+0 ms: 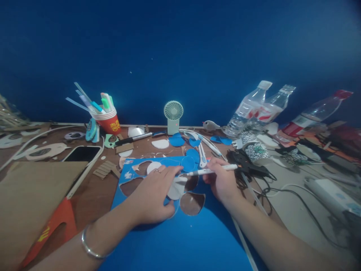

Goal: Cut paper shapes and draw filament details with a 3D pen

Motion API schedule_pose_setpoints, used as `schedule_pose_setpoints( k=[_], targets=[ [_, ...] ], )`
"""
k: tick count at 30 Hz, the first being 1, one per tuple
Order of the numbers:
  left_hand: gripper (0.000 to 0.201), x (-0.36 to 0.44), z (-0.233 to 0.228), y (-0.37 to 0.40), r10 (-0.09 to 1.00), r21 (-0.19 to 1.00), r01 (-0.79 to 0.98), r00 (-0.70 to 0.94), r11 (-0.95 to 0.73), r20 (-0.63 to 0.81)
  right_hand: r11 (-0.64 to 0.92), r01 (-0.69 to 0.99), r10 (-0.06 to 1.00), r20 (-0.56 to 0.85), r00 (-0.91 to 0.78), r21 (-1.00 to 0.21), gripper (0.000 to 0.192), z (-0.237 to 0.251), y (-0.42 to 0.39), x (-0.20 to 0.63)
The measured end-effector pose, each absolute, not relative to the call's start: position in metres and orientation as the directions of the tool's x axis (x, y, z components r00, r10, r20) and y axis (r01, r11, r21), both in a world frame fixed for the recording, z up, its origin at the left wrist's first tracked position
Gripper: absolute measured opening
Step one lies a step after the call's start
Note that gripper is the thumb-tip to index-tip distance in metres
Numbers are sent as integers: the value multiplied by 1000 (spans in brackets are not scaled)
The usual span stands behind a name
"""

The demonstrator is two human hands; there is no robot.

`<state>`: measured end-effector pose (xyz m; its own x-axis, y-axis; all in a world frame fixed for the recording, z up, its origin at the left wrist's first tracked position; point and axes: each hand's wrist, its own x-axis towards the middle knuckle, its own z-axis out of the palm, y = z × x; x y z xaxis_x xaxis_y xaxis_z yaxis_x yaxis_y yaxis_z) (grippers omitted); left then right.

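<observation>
Pen (210,171) in right hand (221,180)
</observation>
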<state>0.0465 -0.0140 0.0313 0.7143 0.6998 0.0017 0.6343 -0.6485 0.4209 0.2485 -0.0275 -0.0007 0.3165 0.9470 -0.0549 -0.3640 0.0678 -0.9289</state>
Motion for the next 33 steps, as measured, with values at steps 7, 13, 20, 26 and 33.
schedule_pose_setpoints(
  k=[7, 13, 20, 26, 33],
  targets=[
    [63, 44, 31, -6, 747, 347, 689, 662, -637, 58, 100, -111, 923, 50, 383, -989, 26, -1, -33, 249],
    [49, 42, 26, -2, 773, 304, 718, 623, -626, 120, -19, -58, 954, -35, 298, -998, 27, -1, -33, 249],
    [53, 41, 21, 1, 812, 339, 746, 573, -573, 111, -55, 41, 966, -43, 256, -998, 29, 3, -33, 248],
    [54, 43, 23, 1, 845, 400, 757, 526, -516, 94, -96, 127, 979, -70, 192, -987, 28, 13, -35, 244],
    [55, 41, 24, 2, 844, 425, 746, 529, -512, 88, -98, 96, 960, -69, 272, -990, 29, 4, -34, 246]
  ],
)
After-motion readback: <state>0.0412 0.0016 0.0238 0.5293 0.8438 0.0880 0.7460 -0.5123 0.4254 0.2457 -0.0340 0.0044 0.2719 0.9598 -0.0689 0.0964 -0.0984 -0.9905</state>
